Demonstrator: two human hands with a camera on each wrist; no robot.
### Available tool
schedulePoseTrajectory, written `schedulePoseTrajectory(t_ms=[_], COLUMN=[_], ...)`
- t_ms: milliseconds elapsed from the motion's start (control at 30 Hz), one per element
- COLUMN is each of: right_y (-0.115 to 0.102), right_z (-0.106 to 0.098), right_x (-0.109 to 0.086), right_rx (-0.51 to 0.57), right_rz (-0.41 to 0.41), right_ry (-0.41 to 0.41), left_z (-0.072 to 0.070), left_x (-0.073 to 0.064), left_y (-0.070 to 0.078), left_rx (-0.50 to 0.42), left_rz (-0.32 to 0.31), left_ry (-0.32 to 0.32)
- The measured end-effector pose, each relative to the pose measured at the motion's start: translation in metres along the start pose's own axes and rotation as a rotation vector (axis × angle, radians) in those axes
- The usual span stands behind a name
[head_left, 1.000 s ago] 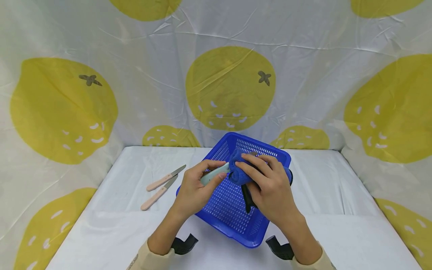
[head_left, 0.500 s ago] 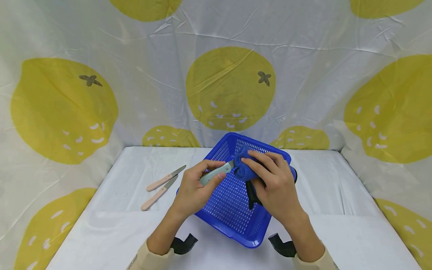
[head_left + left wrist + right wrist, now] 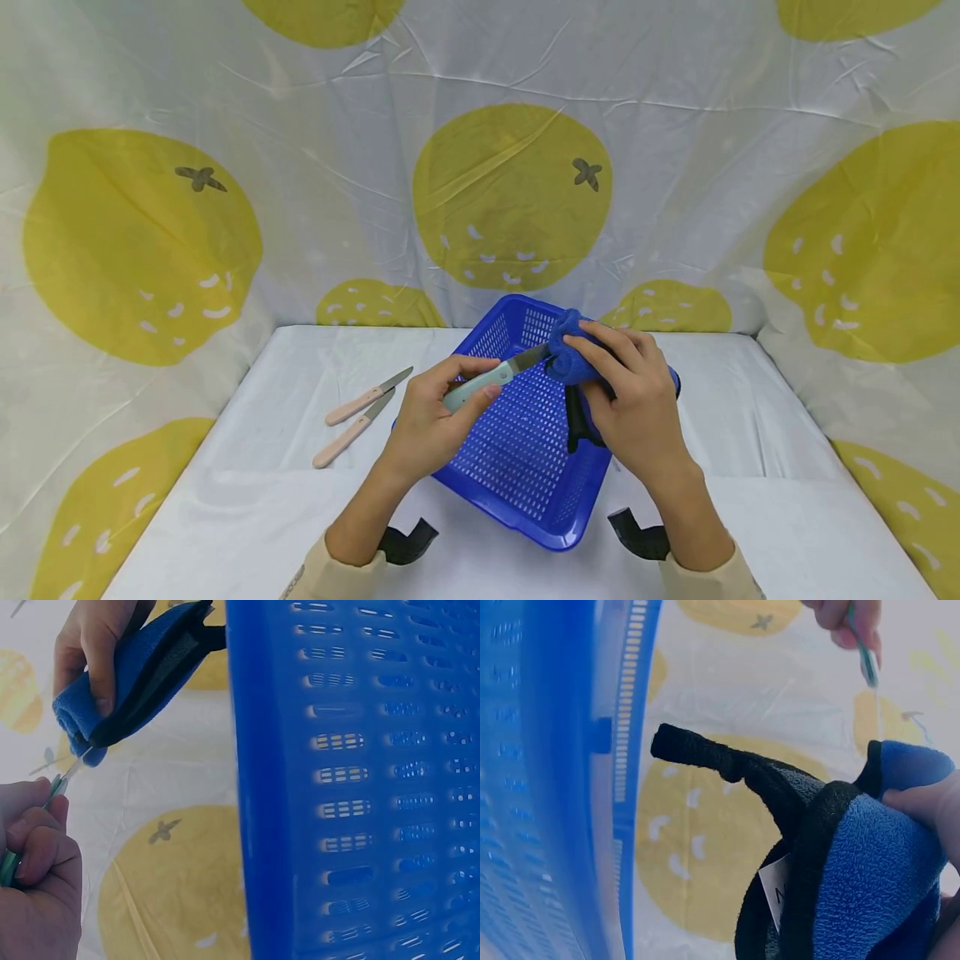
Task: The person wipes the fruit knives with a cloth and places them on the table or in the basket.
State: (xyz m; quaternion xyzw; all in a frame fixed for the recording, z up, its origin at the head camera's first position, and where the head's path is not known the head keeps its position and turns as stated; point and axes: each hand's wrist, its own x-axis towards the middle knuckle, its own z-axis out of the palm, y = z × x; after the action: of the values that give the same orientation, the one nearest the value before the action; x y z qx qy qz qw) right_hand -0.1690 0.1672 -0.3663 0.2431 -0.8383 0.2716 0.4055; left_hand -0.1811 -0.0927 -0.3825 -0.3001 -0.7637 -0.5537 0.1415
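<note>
Over a blue plastic basket (image 3: 502,458), my left hand (image 3: 438,417) grips the pale green handle of a knife (image 3: 480,386), its blade pointing right. My right hand (image 3: 633,400) pinches a folded blue cloth (image 3: 570,358) with black edging around the blade's tip. Most of the blade shows between handle and cloth in the head view. A black strap (image 3: 697,750) and a white tag (image 3: 775,889) hang from the cloth in the right wrist view. From the left wrist view, the cloth (image 3: 142,675) is bunched at the blade tip.
Two knives with pale pink handles, an upper knife (image 3: 356,406) and a lower knife (image 3: 345,442), lie on the white-covered table (image 3: 255,433) left of the basket. A lemon-printed cloth backdrop (image 3: 517,200) rises behind and on both sides.
My right hand has slid the cloth rightward along the blade, away from the handle, so more of the blade shows. My left hand and the knife have stayed almost still.
</note>
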Motion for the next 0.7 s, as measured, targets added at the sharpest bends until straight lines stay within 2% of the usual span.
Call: schedulePoseTrajectory(t_ms=[300,567,700], right_y=[0.019,0.021,0.02], right_z=[-0.013,-0.019,-0.019], right_x=[0.0,-0.001,0.0], right_rx=[-0.026,-0.006,-0.005], right_rz=[0.067,0.112,0.118], right_ry=[0.053,0.027,0.024], left_z=[-0.002,-0.006,-0.005], left_x=[0.003,0.003,0.003], left_y=[-0.005,-0.01,-0.016], left_rx=[-0.055,-0.006,0.074], left_rz=[-0.034,-0.073,-0.04], left_ry=[-0.001,0.0,-0.014])
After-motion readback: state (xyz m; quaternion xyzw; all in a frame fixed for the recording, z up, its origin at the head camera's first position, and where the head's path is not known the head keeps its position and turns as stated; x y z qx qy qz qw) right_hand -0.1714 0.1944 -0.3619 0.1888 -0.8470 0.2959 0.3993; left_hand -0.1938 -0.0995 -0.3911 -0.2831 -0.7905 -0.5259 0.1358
